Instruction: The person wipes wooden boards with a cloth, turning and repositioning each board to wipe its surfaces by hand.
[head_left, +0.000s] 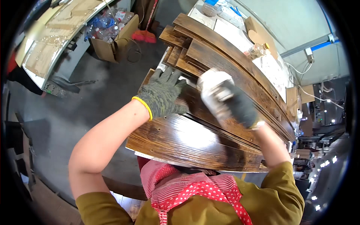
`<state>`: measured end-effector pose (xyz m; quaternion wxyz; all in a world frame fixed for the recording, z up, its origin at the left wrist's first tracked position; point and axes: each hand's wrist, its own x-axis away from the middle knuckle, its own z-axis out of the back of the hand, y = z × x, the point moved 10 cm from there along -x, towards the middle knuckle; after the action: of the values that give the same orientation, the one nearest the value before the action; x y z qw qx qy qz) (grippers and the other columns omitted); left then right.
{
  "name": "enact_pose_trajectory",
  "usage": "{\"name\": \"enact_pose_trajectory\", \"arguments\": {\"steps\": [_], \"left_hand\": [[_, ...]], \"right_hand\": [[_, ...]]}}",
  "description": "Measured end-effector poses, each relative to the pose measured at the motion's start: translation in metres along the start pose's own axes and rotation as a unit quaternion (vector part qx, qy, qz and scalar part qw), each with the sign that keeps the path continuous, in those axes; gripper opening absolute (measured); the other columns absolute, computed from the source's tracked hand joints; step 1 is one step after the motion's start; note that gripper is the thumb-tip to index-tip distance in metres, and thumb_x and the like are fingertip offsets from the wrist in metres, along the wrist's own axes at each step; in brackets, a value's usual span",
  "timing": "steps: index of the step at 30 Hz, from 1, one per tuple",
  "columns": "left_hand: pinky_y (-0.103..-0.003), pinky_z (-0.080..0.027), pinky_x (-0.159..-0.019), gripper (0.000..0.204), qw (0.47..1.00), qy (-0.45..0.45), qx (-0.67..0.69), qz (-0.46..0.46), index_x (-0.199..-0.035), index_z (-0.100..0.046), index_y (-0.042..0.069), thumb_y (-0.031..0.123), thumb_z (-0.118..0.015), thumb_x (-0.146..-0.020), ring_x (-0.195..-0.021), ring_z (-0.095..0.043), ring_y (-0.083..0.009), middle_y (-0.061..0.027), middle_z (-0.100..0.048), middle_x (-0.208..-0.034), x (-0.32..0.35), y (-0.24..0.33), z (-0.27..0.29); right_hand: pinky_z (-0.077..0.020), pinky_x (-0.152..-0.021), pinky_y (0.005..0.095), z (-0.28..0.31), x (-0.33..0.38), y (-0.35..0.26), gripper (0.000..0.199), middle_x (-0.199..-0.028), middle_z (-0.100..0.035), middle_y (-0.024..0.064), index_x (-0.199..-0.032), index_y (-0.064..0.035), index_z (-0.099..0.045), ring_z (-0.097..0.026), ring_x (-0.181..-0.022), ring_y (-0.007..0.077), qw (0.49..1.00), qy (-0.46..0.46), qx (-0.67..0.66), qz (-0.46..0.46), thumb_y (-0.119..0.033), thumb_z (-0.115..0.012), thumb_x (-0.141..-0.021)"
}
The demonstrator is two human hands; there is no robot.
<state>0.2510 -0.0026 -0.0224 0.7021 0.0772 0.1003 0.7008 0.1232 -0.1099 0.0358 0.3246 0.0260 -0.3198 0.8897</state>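
Note:
My left hand [165,92], in a dark green-grey knit glove with a yellow cuff, lies with its fingers spread over the left end of a dark brown wooden plank [198,107]. In a similar glove, my right hand [240,107] grips a bunched white rag [215,84] over the same plank; both are smeared by motion. The rag hides part of the wood beneath it. Nearer to me lies a glossy brown plank [180,137] with dark grain and a bright reflection. Beyond my hands, several dark brown boards [217,56] are stacked in uneven layers.
At the back of the bench stand a clear bottle with a yellow cap [258,50] and a clear tub [210,9]. Across the floor at left, a cardboard box [108,47] of plastic bottles sits by another worktable [56,41]. A red broom [144,35] stands nearby.

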Motion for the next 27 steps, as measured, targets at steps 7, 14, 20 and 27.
{"name": "enact_pose_trajectory", "arguments": {"steps": [7,14,20,27], "left_hand": [[-0.049,-0.016,-0.115,0.086,0.991,-0.104,-0.063,0.049,-0.147,-0.031,0.015,0.059,-0.062,-0.080,-0.141,-0.022,-0.0361,-0.0161,-0.031,-0.150,-0.015,0.011,0.004],[-0.045,-0.039,-0.104,0.081,0.961,-0.164,-0.182,0.131,-0.144,-0.036,0.021,0.050,-0.069,-0.076,-0.130,-0.042,-0.0357,-0.0131,-0.033,-0.150,-0.039,0.033,0.007],[-0.042,-0.043,-0.101,0.074,0.944,-0.207,-0.154,0.204,-0.142,-0.037,0.020,0.023,-0.072,-0.077,-0.120,-0.052,-0.0371,-0.0092,-0.038,-0.148,-0.020,-0.008,-0.014],[-0.045,-0.045,-0.095,0.054,0.978,-0.127,-0.167,0.009,-0.131,-0.050,0.015,0.035,-0.065,-0.083,-0.114,-0.055,-0.0359,-0.0152,-0.055,-0.129,-0.133,0.168,-0.003]], "right_hand": [[-0.0479,-0.093,0.0433,0.003,0.083,0.155,0.052,-0.114,-0.059,0.0182,-0.115,-0.0096,-0.059,-0.056,-0.109,0.0362,0.967,-0.066,0.176,0.173,-0.006,-0.075,-0.065],[-0.0470,-0.093,0.0435,0.007,0.123,0.149,0.049,-0.115,-0.060,0.0183,-0.110,-0.0079,-0.063,-0.056,-0.110,0.0359,0.942,-0.015,0.127,0.309,-0.009,-0.076,-0.063],[-0.0474,-0.091,0.0420,0.058,0.173,0.237,0.032,-0.107,-0.064,0.0141,-0.101,-0.0107,-0.067,-0.059,-0.103,0.0339,0.939,0.011,0.120,0.323,-0.011,-0.069,-0.069],[-0.0507,-0.079,0.0388,0.193,0.278,0.368,0.018,-0.091,-0.065,0.0139,-0.094,-0.0082,-0.065,-0.063,-0.085,0.0309,0.972,0.075,0.200,0.095,-0.011,-0.067,-0.076]]}}
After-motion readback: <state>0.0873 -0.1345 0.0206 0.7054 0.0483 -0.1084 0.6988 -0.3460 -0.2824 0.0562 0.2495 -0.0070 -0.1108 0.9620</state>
